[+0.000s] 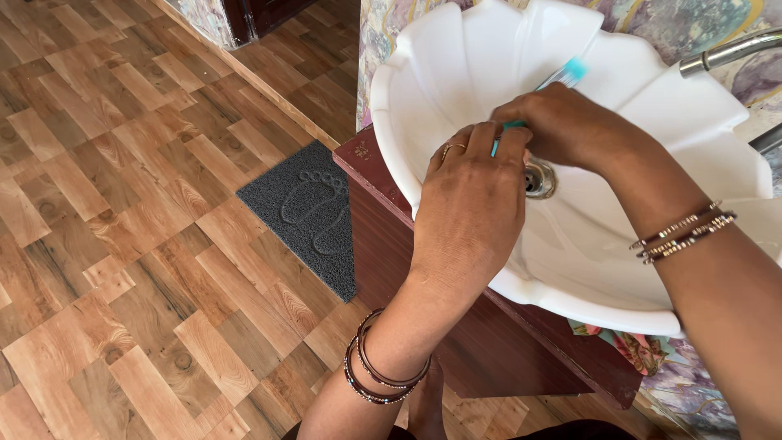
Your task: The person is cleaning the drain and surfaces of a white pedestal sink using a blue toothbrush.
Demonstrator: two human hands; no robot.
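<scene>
Two bare forearms, no sleeves, jewellery on both.
Left hand (468,208): thin gold ring (453,147) on one finger, several dark brown and beaded bangles (381,371) stacked at wrist. Right hand (562,126): no ring visible, stack of slim gold-brown beaded bangles (683,233) at wrist.

A turquoise toothbrush (562,77) was seen over the white scalloped basin (652,114). Below the basin, a dark grey mat (314,216) embossed with footprints was laid on brown wood-grain flooring (122,204).
</scene>
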